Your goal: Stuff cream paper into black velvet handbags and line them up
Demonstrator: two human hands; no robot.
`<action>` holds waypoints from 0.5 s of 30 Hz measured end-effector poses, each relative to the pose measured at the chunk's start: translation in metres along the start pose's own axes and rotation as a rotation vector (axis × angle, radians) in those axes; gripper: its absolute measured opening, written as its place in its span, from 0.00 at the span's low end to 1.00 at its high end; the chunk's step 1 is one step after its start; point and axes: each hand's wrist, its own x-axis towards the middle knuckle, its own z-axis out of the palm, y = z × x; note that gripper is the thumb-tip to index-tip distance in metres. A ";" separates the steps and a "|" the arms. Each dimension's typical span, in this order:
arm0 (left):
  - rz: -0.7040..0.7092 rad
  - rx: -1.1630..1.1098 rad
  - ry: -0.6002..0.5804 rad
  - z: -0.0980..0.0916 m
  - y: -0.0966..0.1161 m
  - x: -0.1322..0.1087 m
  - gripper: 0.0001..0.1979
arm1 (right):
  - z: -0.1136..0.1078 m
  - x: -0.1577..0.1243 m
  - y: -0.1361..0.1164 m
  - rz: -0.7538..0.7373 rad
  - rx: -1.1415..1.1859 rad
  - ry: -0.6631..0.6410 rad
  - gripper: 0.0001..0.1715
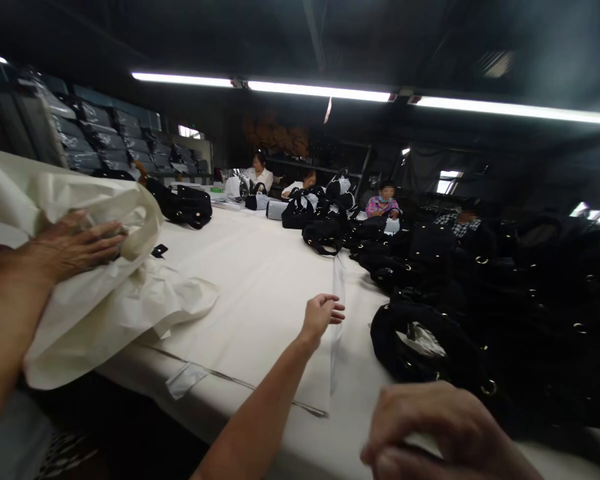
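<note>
My left hand point(323, 315) reaches over the flat cream sheets point(260, 287), near their right edge. Its fingers are slightly bent and apart, holding nothing visible. At the lower right, close to the camera, my right hand point(430, 423) is curled, thumb and fingers drawn together. What it may hold is hidden. A co-worker's hand point(75, 247) at far left presses on a crumpled cream sheet point(105, 300). A clear plastic strip point(337, 320) runs along the right edge of the sheets.
Black bags with metal rings point(430, 287) are heaped along the right side. Another black bag point(187, 203) lies at the back left. A pale scrap point(186, 380) rests at the table's front edge. Several people work beyond the table. Wrapped stacks point(110, 140) stand behind.
</note>
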 end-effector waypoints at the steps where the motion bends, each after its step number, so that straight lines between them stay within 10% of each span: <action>1: 0.047 0.025 0.017 -0.013 0.005 0.000 0.10 | 0.008 0.005 0.006 0.189 0.278 -0.045 0.23; 4: 0.187 0.115 0.172 -0.061 0.018 0.008 0.10 | 0.052 0.016 0.041 0.637 0.550 0.049 0.28; 8: 0.317 0.204 0.525 -0.110 0.021 0.025 0.11 | 0.113 0.035 0.097 0.758 0.050 0.024 0.16; 15: 0.442 0.290 0.563 -0.105 0.013 0.024 0.10 | 0.178 0.114 0.150 0.878 -0.176 -0.146 0.37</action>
